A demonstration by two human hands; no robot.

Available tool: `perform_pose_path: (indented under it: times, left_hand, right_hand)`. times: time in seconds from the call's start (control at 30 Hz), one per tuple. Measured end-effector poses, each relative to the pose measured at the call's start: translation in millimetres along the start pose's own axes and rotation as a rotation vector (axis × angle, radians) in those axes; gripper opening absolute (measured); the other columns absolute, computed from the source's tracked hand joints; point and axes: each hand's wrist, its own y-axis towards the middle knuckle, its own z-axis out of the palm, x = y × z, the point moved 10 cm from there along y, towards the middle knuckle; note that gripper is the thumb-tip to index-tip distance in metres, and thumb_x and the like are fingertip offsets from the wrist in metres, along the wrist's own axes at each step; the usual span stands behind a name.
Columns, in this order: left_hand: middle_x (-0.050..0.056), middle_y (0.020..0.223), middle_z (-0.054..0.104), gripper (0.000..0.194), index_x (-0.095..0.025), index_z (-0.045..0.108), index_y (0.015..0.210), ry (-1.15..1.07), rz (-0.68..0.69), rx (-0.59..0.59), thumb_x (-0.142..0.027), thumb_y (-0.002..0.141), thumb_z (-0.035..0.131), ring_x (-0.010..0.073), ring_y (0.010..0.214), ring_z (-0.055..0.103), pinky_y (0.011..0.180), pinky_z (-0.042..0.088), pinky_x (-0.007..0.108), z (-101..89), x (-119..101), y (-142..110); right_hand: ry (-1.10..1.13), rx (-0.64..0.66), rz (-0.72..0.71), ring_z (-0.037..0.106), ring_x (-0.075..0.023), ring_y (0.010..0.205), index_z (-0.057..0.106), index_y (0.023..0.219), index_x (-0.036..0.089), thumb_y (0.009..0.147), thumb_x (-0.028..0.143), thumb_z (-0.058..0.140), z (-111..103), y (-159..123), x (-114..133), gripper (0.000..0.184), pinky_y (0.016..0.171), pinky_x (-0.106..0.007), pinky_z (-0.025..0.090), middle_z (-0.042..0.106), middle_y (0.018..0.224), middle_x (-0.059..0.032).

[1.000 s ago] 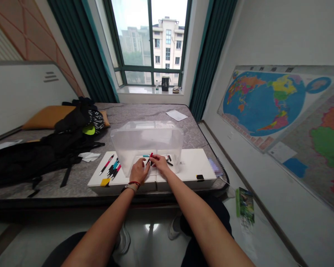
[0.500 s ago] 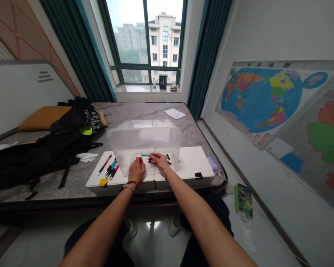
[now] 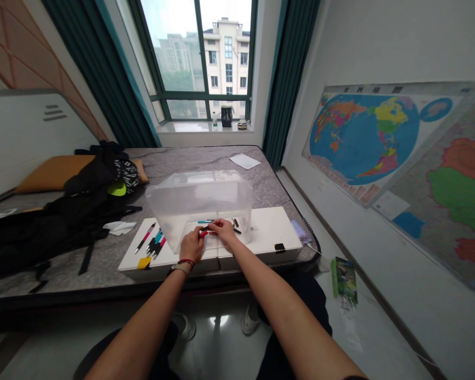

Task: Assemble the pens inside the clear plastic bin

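My left hand (image 3: 191,245) and my right hand (image 3: 224,231) meet in front of a clear plastic bin (image 3: 200,203) on a white board (image 3: 267,235). Both pinch a red and black pen (image 3: 204,232) held between them. A teal pen (image 3: 206,221) and some small dark pen parts (image 3: 235,226) lie just behind my fingers. Several more pens (image 3: 154,241), red, teal and black, lie on the board left of the bin.
The board rests on a grey mattress (image 3: 221,163). Black bags and clothes (image 3: 63,211) lie at left, with a yellow note (image 3: 144,262) and a small black item (image 3: 279,246) on the board. A booklet (image 3: 344,273) lies on the floor.
The camera has swung slightly right. My hands stayed together by the bin; the red pen went from upright in my fingers to lying level between both hands.
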Motion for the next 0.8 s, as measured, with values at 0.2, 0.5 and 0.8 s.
perform_pose_path:
  times: [0.2,0.5,0.8]
  left_hand:
    - [0.004,0.085,0.069,0.032,-0.027,0.052,0.123,-0.021,0.021,-0.013,-0.033,0.095,0.039,0.0203,0.076,0.062,0.063,0.035,0.026,-1.9,-0.2,-1.6]
    - [0.005,0.079,0.068,0.032,-0.023,0.051,0.120,-0.027,-0.043,-0.004,-0.037,0.096,0.035,0.0202,0.073,0.063,0.060,0.034,0.025,-1.3,2.9,-2.5]
    - [0.006,0.074,0.066,0.035,-0.020,0.050,0.112,-0.055,-0.100,-0.006,-0.044,0.097,0.028,0.0216,0.070,0.064,0.060,0.035,0.026,-0.7,9.0,-2.7]
  right_hand:
    - [-0.162,-0.010,-0.021,0.062,-0.0108,0.058,0.063,0.077,0.014,0.062,0.047,0.078,-1.4,1.6,0.7,0.039,0.058,-0.023,0.052,0.064,0.064,0.0003]
    - [-0.506,0.005,-0.043,0.059,-0.0101,0.047,0.063,0.080,0.016,0.081,0.043,0.064,14.9,-1.8,17.3,0.027,0.047,-0.021,0.048,0.065,0.069,-0.0013]
    - [-1.638,0.273,-0.206,0.065,-0.0223,0.075,0.065,0.063,0.014,0.064,0.004,0.073,28.2,26.4,106.4,0.013,0.070,-0.032,0.048,0.070,0.077,-0.0112]
